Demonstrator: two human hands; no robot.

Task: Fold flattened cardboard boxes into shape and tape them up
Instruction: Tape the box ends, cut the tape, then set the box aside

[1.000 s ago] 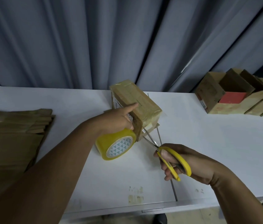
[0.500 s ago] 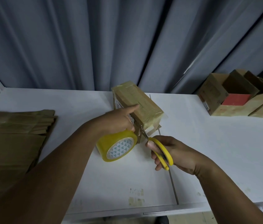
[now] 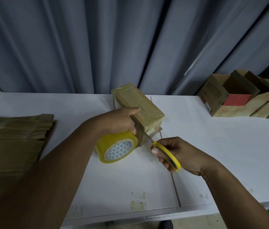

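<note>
White table (image 3: pixel 213 146): box (image 3: pixel 138 103) lies long axis near-to-far (far end left); L hand (image 3: pixel 119 119) grips tape roll (image 3: pixel 110 142), R hand (image 3: pixel 181 152) scissors (image 3: pixel 166 152).

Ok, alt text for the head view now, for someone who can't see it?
The left hand holds a yellow tape roll against a taped cardboard box while the right hand holds yellow-handled scissors at the tape beside it. All sit on a white table, with flattened cardboard stacked at left and open boxes at far right.

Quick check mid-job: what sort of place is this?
Likely a small packing station: a stack of flattened cardboard at left, folded open boxes at right, and a tape roll and scissors in use on a white table.
</note>
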